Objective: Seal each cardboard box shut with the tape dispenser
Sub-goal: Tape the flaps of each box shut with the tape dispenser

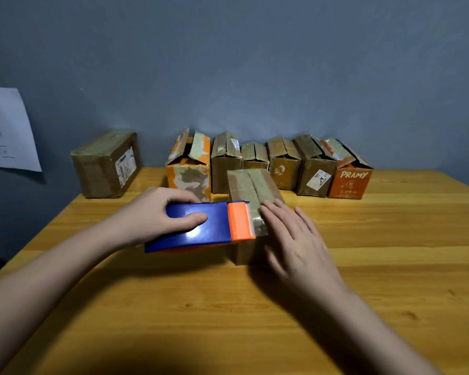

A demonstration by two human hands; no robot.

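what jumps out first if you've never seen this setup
The blue and orange tape dispenser, gripped by the left hand, sits at the near box mid-table, where the right hand presses flat. Behind, a row of boxes lines the wall, several with flaps ajar.

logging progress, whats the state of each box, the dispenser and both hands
front box: flaps down, being taped
tape dispenser: gripped, at front box's near edge
left hand: grips dispenser
right hand: flat, pressing tape on front box
far-left box: closed
back row boxes: flaps ajar
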